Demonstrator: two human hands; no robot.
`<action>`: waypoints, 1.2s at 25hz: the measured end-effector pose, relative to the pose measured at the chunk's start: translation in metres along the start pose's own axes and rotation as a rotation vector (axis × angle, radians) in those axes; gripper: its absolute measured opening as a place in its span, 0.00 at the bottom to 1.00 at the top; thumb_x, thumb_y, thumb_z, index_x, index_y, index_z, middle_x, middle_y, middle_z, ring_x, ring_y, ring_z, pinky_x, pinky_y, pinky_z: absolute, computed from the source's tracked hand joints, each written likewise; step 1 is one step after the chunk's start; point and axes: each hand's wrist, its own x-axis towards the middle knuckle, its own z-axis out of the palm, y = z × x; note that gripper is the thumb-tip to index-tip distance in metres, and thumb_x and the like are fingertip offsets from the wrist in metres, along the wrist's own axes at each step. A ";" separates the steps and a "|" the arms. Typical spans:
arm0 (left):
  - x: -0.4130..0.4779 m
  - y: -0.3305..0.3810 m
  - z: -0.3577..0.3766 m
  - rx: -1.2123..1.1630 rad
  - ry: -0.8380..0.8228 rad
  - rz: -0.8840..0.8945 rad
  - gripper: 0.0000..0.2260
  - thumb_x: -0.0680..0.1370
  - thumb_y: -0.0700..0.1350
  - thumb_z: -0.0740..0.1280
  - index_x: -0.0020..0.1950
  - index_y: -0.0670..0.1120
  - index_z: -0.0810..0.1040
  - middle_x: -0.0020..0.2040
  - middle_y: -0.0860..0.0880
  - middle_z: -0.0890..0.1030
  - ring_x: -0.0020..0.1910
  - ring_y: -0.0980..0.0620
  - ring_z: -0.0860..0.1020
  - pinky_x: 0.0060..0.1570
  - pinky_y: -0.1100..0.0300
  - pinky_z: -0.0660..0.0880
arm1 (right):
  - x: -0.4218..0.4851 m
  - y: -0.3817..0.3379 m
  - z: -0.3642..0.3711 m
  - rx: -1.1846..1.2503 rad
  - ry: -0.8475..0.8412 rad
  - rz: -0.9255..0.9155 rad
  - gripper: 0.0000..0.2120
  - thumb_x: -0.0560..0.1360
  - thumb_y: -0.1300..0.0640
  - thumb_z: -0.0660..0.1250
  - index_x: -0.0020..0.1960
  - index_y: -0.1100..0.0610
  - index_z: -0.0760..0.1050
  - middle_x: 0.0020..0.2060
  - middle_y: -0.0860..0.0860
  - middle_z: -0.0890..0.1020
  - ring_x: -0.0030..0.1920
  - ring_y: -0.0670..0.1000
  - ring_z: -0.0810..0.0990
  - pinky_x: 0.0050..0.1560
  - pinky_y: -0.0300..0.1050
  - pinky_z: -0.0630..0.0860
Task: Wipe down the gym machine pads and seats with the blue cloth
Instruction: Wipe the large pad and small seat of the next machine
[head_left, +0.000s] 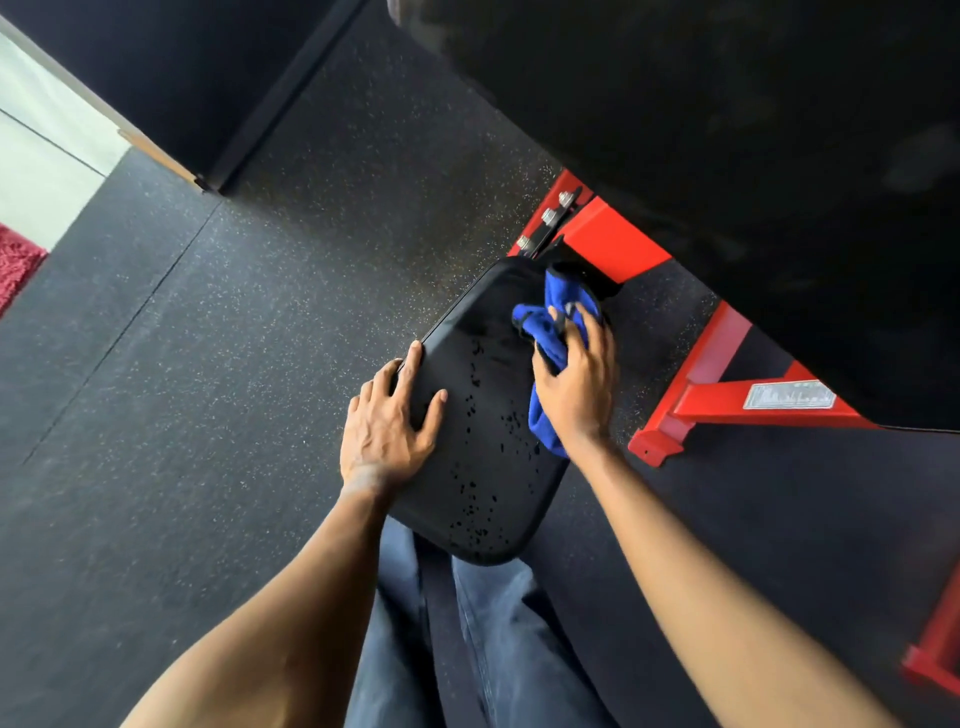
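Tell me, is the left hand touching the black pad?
Touching: the head view shows the left hand resting flat on the black pad, fingers spread.

- Left hand (384, 431) rests on the seat pad's (483, 415) left edge.
- Right hand (576, 384) grips the cloth (545, 332) on the pad's right edge.
- Machine frame (727, 400) stands behind and right of the pad.

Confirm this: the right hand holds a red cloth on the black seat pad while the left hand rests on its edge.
Wrong colour: head view shows the right hand holding a blue cloth on the seat pad, left hand on its edge.
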 end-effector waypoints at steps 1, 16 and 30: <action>0.000 0.000 0.000 0.004 0.001 0.005 0.31 0.82 0.63 0.57 0.82 0.55 0.56 0.70 0.45 0.73 0.63 0.42 0.75 0.62 0.47 0.72 | -0.018 0.000 -0.004 0.007 -0.021 0.045 0.25 0.75 0.47 0.69 0.69 0.55 0.76 0.70 0.56 0.74 0.70 0.61 0.71 0.69 0.59 0.70; 0.000 0.000 -0.002 -0.010 -0.037 0.011 0.31 0.82 0.63 0.57 0.82 0.54 0.56 0.71 0.45 0.72 0.65 0.41 0.74 0.64 0.44 0.71 | -0.069 -0.019 -0.001 0.106 0.103 0.480 0.23 0.81 0.48 0.64 0.72 0.57 0.74 0.71 0.58 0.75 0.70 0.58 0.74 0.69 0.52 0.72; 0.001 -0.003 0.001 -0.019 -0.035 0.025 0.31 0.82 0.63 0.58 0.82 0.54 0.55 0.71 0.45 0.71 0.66 0.41 0.73 0.64 0.45 0.70 | -0.016 -0.009 -0.009 0.131 0.137 0.385 0.30 0.72 0.43 0.71 0.68 0.59 0.74 0.55 0.54 0.78 0.53 0.53 0.77 0.56 0.49 0.74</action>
